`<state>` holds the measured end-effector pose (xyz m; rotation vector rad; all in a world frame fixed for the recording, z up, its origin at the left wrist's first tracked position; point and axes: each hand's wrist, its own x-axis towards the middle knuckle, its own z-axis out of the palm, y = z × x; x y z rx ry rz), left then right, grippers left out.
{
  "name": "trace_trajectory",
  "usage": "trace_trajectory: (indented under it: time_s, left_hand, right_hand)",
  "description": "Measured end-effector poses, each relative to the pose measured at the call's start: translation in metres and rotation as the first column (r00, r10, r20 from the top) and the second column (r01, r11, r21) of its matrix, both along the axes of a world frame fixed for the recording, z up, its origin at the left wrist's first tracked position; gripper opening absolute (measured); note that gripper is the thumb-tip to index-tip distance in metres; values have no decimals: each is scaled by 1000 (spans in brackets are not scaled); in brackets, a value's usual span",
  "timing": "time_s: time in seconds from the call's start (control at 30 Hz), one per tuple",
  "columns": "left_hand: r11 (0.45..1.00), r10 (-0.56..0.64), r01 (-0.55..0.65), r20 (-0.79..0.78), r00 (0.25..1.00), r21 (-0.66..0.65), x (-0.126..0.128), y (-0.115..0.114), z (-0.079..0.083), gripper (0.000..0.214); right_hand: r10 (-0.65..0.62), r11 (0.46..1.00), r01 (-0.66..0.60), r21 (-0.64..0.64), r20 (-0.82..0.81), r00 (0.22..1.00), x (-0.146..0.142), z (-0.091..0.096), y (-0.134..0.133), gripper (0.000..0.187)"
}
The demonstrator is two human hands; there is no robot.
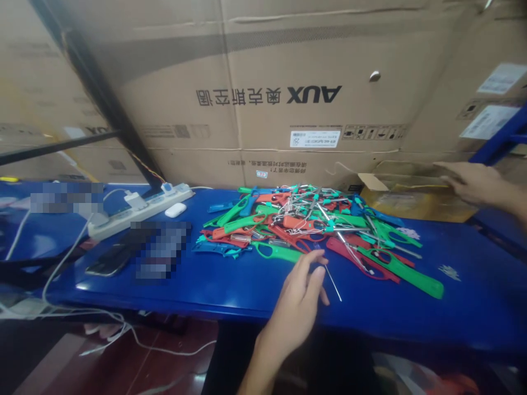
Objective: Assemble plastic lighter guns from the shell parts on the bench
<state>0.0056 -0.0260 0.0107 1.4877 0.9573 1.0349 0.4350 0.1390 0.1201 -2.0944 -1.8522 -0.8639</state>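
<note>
My left hand (294, 296) is over the front of the blue table, thumb and index finger apart and the other fingers loosely curled. A thin screwdriver (334, 283) lies by its fingertips, the index finger overlapping it; whether they touch is unclear. Just beyond is a heaped pile of gas lighters with green (415, 271), red (348, 257) and blue (220, 248) handles, metal tubes and thin white wires. Far to the right, my right hand (473, 184) reaches over an open cardboard box (415, 204), fingers stretched out and slightly blurred. Nothing shows in it.
A white power strip (142, 211) with plugs stands at the left, near a white earbud case (175, 209) and a dark phone (111, 255). Small white pieces (448, 272) lie at the right. Large cardboard (263, 66) backs the table; cables (164, 350) hang below.
</note>
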Motion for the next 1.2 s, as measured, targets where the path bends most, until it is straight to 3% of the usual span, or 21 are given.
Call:
trace_trajectory:
  time_s: [0.1,0.17,0.27,0.33,0.37,0.43,0.47,0.53,0.57,0.67,0.8,0.93,1.07,1.13,1.2]
  left_hand:
    - [973,32,-7,-107,994,232,-9,13,40,34]
    - [929,99,-74,-51,994,361,-15,38,81,33]
    - [796,168,-114,-35,985,595,-22,102,141,38]
    - [707,258,-75,-157,953,703,-25,150,163,44]
    - [665,320,-45,-229,919,746,-28,171,167,42]
    - [622,457,55,-419,785,781,-38,201,159,33]
    - [637,468,154,-537,702,756,-45,209,149,32]
    - [723,358,316,-725,589,614,-65,214,122,34]
    - [770,311,326,-768,559,549,-76,213,109,37]
    - [836,204,352,-834,512,421,-104,205,79,37]
    - [893,17,391,-884,468,224,-122,206,67,43]
    - [903,-29,394,-891,453,171,-122,209,65,39]
    - [900,25,372,-880,475,226,-120,207,67,42]
    - [869,127,336,-821,557,363,-118,205,71,47]
    - [800,235,243,-658,715,549,-112,202,76,51]
  right_hand:
    - [99,993,-97,62,-18,995,-36,-23,-7,44]
    - [303,940,-288,186,-58,951,-71,-33,-9,49]
    - [571,820,-567,76,-27,821,-129,-45,-5,47]
    - [672,740,-671,48,-42,739,-161,-53,-1,41]
    - [705,710,-703,41,-55,707,-174,-57,0,39]
    - [748,663,-748,41,-77,659,-190,-68,-2,36]
    - [762,647,-762,32,-84,643,-193,-73,-4,34]
    - [779,623,-782,10,-98,620,-192,-82,-10,33]
    - [781,619,-785,4,-113,615,-189,-85,-13,34]
    - [761,633,-774,24,-204,616,-176,-84,-17,35]
    - [704,672,-740,42,-349,619,-160,-73,-15,38]
    - [619,694,-719,-45,-474,626,-151,-69,-16,39]
    - [594,625,-770,-126,-563,575,-147,-72,-17,30]
    - [599,604,-784,-139,-570,563,-146,-74,-15,27]
    - [590,629,-766,-130,-562,580,-147,-76,-14,29]
